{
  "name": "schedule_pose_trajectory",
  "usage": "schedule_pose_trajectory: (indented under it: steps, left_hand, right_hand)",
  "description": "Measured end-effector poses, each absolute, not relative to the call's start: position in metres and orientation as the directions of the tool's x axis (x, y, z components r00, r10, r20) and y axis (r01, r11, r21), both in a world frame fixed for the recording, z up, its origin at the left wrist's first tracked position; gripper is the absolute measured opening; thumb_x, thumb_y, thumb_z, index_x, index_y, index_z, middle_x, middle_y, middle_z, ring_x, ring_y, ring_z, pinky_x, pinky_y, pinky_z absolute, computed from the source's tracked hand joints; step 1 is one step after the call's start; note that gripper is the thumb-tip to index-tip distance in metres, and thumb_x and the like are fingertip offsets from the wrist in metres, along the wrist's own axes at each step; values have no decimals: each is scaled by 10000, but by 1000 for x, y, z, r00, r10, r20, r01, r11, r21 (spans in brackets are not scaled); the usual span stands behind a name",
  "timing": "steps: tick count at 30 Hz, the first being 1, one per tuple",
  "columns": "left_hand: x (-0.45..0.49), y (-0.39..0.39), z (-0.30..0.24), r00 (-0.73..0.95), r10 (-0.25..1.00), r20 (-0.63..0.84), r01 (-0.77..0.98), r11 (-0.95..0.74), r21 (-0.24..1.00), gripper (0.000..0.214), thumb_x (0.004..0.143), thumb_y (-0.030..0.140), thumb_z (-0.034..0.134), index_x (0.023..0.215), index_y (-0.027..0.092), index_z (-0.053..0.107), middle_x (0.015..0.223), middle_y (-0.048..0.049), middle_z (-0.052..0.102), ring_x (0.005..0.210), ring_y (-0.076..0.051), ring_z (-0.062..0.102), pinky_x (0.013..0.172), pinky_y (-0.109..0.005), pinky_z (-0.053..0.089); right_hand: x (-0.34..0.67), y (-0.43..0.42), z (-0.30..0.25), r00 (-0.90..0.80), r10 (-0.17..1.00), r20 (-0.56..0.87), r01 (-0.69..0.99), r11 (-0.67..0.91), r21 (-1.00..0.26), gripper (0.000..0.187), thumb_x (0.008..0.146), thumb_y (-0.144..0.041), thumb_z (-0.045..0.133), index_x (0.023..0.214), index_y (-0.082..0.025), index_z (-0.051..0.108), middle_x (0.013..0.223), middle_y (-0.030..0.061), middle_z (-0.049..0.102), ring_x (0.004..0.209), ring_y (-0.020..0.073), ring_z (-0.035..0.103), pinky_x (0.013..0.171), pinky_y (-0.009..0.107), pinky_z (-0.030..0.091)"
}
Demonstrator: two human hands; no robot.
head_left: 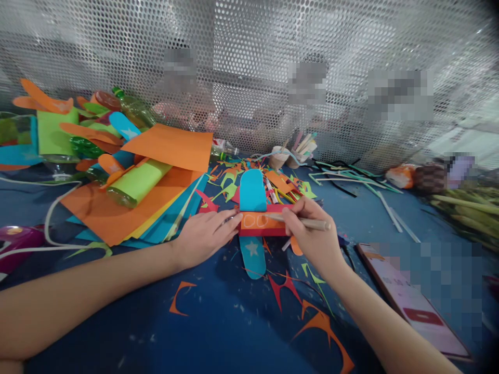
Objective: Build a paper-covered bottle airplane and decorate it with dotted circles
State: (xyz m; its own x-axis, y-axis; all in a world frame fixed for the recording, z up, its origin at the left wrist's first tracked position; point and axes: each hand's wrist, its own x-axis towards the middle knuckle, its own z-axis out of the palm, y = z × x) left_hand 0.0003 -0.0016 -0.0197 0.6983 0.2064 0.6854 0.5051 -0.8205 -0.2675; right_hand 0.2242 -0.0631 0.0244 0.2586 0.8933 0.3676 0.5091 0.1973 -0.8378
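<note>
With forearms [86,306] nearest, at eight and four o'clock, touches box [255,228] with left hand [205,231], cannot tell finger grip; holds pen [315,224] over box in fingers of right hand [317,246].

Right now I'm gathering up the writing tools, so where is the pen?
In the head view, just right of centre: the pen is in the right hand, its tip over the red-edged orange panel, opposite the left hand.
</note>
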Motion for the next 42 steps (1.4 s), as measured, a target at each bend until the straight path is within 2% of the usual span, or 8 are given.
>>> schedule_pose_trajectory:
  steps: [3, 6, 11, 17, 28, 35, 42]
  left_hand:
    - [1, -2, -20, 696, 204, 689, 508, -818, -271, 279, 932, 281, 482, 1163, 136, 545, 1077, -74, 665, 828, -171, 661, 641, -288, 531]
    - [1, -2, -20, 693, 209, 690, 514, -815, -269, 281, 929, 278, 488, 1163, 132, 541, 1069, -74, 667, 820, -181, 663, 628, -300, 533]
    - [2, -2, -21, 682, 219, 697, 523, -813, -256, 285, 927, 284, 490, 1165, 136, 543, 1062, -72, 666, 800, -180, 662, 628, -304, 533]
    - [2, -2, -20, 683, 219, 697, 518, -818, -251, 285, 928, 282, 487, 1165, 136, 547, 1059, -73, 665, 813, -179, 662, 626, -296, 529]
    - [1, -1, -20, 693, 214, 688, 508, -822, -256, 287, 928, 278, 488, 1171, 136, 539, 1072, -79, 665, 831, -180, 658, 650, -297, 530]
    - [0, -2, -20, 697, 219, 682, 511, -819, -259, 285, 934, 284, 477, 1172, 140, 538, 1081, -82, 662, 841, -173, 657, 655, -286, 527]
    - [1, -1, -21, 702, 223, 676, 512, -818, -263, 287, 931, 284, 481, 1175, 144, 539, 1084, -79, 659, 831, -173, 657, 638, -285, 524]
  right_hand:
    - [223, -67, 27, 277, 889, 364, 469, 205, -859, 220, 809, -239, 567, 639, -226, 428, 453, -67, 510, 403, 97, 441, 436, 230, 352]
    - [224, -71, 36, 316, 847, 428, 465, 256, -848, 237, 805, -210, 555, 608, -227, 423, 435, -62, 503, 386, 93, 424, 417, 232, 324]
    - [236, -68, 43, 396, 783, 479, 539, 224, -812, 284, 756, -160, 539, 535, -229, 374, 406, -69, 412, 400, 95, 355, 428, 251, 284]
    - [243, -59, 35, 395, 830, 395, 544, 135, -828, 258, 737, -174, 536, 528, -222, 392, 380, -72, 439, 392, 95, 362, 440, 247, 287]
    - [238, -60, 36, 338, 858, 388, 591, 127, -796, 263, 756, -186, 537, 538, -223, 395, 396, -66, 486, 390, 97, 407, 453, 234, 321]
    - [237, -60, 31, 311, 880, 358, 566, 132, -814, 242, 771, -240, 560, 579, -223, 414, 393, -70, 506, 382, 98, 430, 461, 230, 352]
    - [237, -61, 32, 292, 902, 319, 539, 120, -834, 207, 745, -212, 558, 581, -220, 432, 369, -72, 491, 340, 89, 410, 397, 214, 322]
